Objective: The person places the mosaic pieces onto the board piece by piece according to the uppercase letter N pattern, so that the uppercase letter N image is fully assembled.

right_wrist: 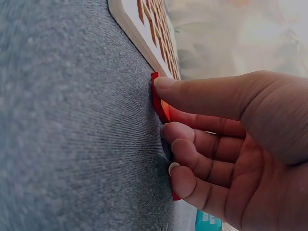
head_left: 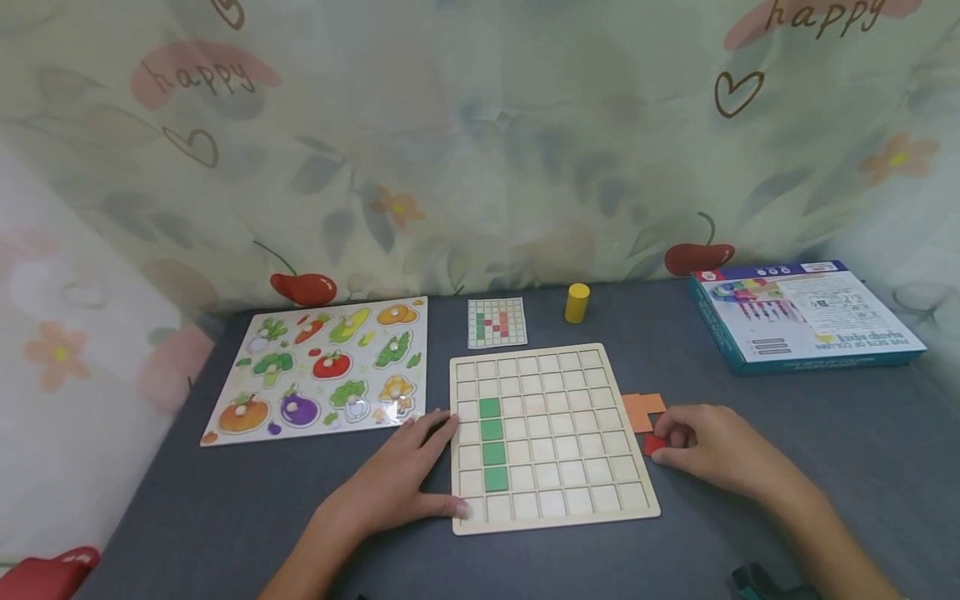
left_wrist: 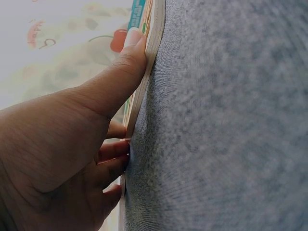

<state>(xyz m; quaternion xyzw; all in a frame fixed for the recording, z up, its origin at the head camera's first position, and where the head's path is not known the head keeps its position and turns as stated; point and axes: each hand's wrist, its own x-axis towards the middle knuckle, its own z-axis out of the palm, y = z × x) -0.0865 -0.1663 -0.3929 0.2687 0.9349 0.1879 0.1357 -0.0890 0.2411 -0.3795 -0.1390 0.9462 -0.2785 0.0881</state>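
A wooden grid board (head_left: 551, 477) lies flat on the table, with several green square tiles (head_left: 491, 430) in one column near its left side. My left hand (head_left: 397, 475) rests at the board's left edge, its thumb on the lower left corner and its fingers along the side. Just right of the board, my right hand (head_left: 708, 442) pinches a red square tile (head_left: 652, 446) between thumb and index finger. In the right wrist view, the red tile (right_wrist: 157, 98) stays low against the cloth under the thumb. Orange tiles (head_left: 639, 412) lie beside the board, just beyond that hand.
A small pattern card (head_left: 497, 323) with a coloured grid lies behind the board. Near it stands a yellow cylinder (head_left: 577, 303). To the left is a vegetable puzzle board (head_left: 315, 417); at the back right, a flat box (head_left: 810, 321). A dark object (head_left: 768, 582) sits at the front edge.
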